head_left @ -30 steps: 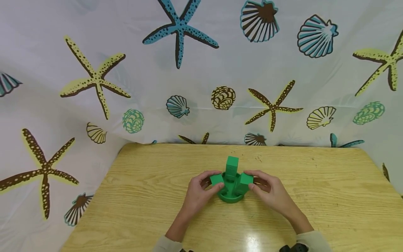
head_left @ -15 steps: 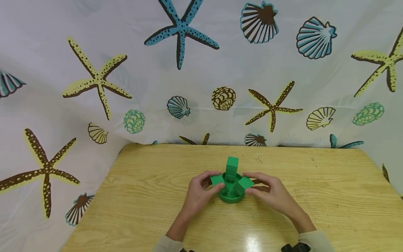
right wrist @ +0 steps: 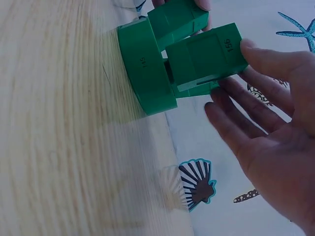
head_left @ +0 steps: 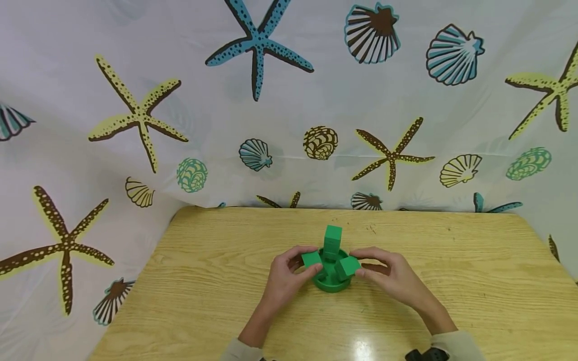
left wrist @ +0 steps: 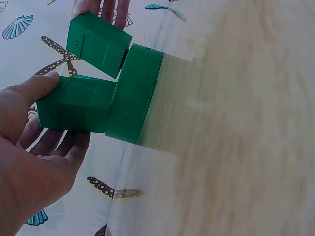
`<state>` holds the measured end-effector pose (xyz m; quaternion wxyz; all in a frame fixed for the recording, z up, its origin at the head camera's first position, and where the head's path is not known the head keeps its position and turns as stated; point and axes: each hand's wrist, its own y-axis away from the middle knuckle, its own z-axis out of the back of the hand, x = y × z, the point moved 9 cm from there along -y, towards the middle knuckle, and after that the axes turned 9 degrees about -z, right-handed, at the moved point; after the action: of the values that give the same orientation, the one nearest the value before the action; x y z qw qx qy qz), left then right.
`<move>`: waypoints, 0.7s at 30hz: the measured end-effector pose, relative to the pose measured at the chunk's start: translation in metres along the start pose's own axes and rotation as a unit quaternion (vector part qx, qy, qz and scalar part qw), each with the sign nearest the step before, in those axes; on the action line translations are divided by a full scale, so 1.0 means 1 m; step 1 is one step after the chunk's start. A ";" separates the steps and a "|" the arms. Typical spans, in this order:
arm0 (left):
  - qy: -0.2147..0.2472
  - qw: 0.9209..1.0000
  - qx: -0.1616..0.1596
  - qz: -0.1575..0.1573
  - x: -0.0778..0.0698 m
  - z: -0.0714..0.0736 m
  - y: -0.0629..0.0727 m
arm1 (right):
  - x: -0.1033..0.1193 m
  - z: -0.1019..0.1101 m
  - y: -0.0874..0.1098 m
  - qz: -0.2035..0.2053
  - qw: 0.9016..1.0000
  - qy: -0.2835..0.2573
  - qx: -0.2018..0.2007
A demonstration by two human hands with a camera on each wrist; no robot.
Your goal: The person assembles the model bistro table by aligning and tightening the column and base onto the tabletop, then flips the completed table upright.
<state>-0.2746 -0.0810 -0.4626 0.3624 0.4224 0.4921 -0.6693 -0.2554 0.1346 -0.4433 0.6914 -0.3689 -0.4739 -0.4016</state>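
A round green base [head_left: 331, 287] stands on the table with three upright green blocks on it. My left hand [head_left: 281, 283] holds the left block [head_left: 311, 258] between thumb and fingers; in the left wrist view this block [left wrist: 74, 103] sits straight against the base. With thumb and fingertips my right hand [head_left: 397, 282] pinches the right block [head_left: 347, 268]. That block leans and is turned; in the right wrist view a dark narrow piece shows between the block [right wrist: 206, 56] and the base [right wrist: 147, 73]. The rear block [head_left: 332, 241] stands untouched. Small dark numbers mark the parts.
A wooden table [head_left: 217, 281] reaches out on all sides of the base. Behind it and at the left hangs a white cloth [head_left: 289, 105] printed with starfish and shells. Near the front edge are light sleeves [head_left: 456, 346] and a dark wrist device [head_left: 426, 355].
The right block has turned and tilted under my right hand, whose thumb and fingers have shifted slightly on it. My left hand, its block and the rear block stay put.
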 end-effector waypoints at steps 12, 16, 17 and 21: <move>-0.002 1.000 -0.002 0.000 0.000 0.001 0.001 | 0.001 -0.006 -0.003 -0.003 1.000 0.000 -0.014; -0.002 1.000 -0.002 0.000 0.001 0.001 0.001 | 0.004 -0.013 -0.004 0.015 0.999 0.026 -0.023; -0.003 1.000 -0.002 0.000 0.001 0.001 0.001 | 0.005 -0.015 -0.004 0.021 0.999 0.037 -0.026; -0.005 1.000 0.000 -0.001 0.001 0.001 0.001 | 0.010 -0.021 -0.004 0.040 0.995 0.083 -0.039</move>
<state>-0.2743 -0.0820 -0.4635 0.3644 0.4182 0.4907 -0.6720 -0.2491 0.1119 -0.4389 0.7289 -0.3794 -0.3843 -0.4208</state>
